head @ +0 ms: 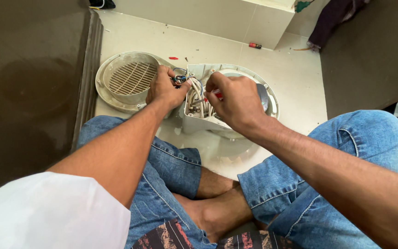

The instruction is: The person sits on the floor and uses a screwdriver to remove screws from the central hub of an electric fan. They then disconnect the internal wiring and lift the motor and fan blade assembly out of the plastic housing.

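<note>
- The open fan housing (229, 99) lies on the floor (295, 92) before my crossed legs, its white wires (195, 97) exposed.
- My left hand (164, 87) pinches the blue wire ends (179, 79), grip closed.
- My right hand (236, 99) is closed around a red-handled tool (215, 95) at the wires.
- Hold the ends taut; work the tip slowly.
- The detached grille (130, 78) rests just left.
</note>
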